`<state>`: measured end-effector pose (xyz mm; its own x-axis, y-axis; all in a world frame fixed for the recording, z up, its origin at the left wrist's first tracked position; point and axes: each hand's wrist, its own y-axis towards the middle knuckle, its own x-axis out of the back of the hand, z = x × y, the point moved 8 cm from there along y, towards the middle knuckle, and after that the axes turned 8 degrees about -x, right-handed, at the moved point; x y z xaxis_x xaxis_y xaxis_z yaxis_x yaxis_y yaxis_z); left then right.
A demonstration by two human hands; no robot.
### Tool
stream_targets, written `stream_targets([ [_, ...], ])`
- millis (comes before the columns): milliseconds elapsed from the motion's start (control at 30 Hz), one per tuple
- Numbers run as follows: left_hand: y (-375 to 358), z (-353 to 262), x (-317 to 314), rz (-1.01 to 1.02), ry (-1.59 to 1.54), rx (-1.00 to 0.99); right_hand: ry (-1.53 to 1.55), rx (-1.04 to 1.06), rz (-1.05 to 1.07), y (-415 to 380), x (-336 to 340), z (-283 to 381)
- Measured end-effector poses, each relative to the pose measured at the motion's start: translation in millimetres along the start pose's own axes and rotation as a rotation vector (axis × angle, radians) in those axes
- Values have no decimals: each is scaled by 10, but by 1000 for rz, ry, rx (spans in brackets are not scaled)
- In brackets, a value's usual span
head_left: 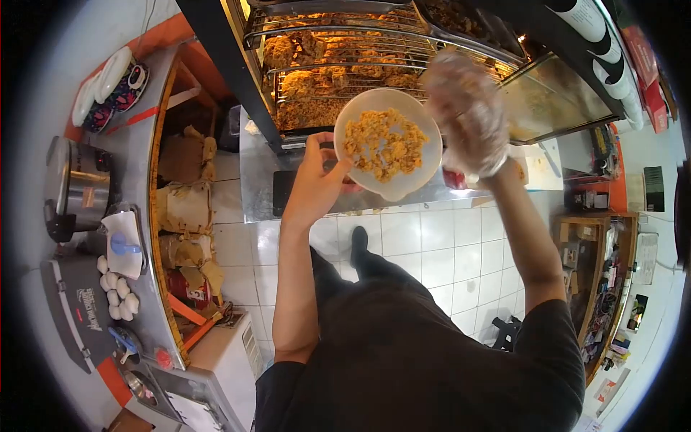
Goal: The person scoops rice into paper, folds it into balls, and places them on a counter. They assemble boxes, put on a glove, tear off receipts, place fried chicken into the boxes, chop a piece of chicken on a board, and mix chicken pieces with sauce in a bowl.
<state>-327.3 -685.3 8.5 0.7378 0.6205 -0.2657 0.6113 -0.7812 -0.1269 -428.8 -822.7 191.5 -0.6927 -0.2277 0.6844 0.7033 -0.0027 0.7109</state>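
While the left hand [313, 189], half-closed, grips a bowl [393, 190] already part-filled with crumbs [403, 150], the gloved right hand [471, 119] blurs beside it, grip unclear, and fried pieces [296, 85] lie beyond both hands.

One translucent white plastic bowl [432, 155], one batch of golden-brown crumbs [385, 147], loose bits uncountable. One clear plastic glove [471, 119]. At least two wire racks [353, 30]. Golden-brown fried pieces [306, 84]: many, overlapping, exact count unclear. Two dark rectangular trays [327, 7] showed up top. On the grey metal counter [137, 158]: one silver cooker with dark trim [80, 180], one blue plastic item [124, 245], about eight white rounded pieces [122, 288], some overlapping. One dark shoe [359, 237] was visible.
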Motion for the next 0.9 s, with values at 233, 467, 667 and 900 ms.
stream_targets([
  [233,-126,109,186,-16,-17,32,149,-309,558,-508,-826,-20],
  [467,-380,466,728,-148,-50,70,696,-738,616,-741,-1371,54],
  [667,-542,680,1350,-236,45,87,296,-340,671,-631,-1797,514],
  [900,-466,1254,1937,-307,104,120,79,-930,503,-1381,-2287,97],
])
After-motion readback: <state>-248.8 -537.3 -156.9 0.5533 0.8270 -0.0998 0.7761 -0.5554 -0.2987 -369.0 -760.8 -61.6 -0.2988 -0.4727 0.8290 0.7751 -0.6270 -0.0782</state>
